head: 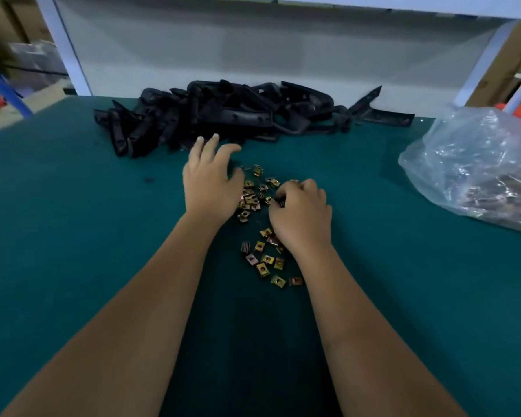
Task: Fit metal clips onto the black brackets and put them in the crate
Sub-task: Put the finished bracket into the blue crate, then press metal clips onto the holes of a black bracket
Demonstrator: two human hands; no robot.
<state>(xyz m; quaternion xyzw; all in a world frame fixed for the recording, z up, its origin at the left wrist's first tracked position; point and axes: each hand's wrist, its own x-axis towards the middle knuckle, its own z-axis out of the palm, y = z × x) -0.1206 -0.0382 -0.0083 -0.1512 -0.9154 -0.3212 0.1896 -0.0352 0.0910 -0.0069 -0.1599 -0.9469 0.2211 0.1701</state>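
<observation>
Brass-coloured metal clips [260, 233] lie scattered on the green bench [73, 236] between my two hands, in a loose strip running from just past my fingers back toward my forearms. My left hand [210, 182] is flat and relaxed, fingers spread, at the left edge of the far cluster of clips, its fingertips reaching toward the heap of black brackets [238, 115]. My right hand [302, 212] is curled, knuckles up, its fingers bent down among the clips at the right side of the scatter; it seems to pinch something small and dark, though I cannot tell for sure what, as the fingers hide it. More clips lie just beside and behind my right wrist.

The black brackets are piled at the far side of the bench, near my left fingertips but apart from them, spreading out to the right.

Far to my right on the bench sits a crumpled clear plastic bag [475, 164], well apart from both hands, with dark and brassy small parts showing dimly through its lower part.
</observation>
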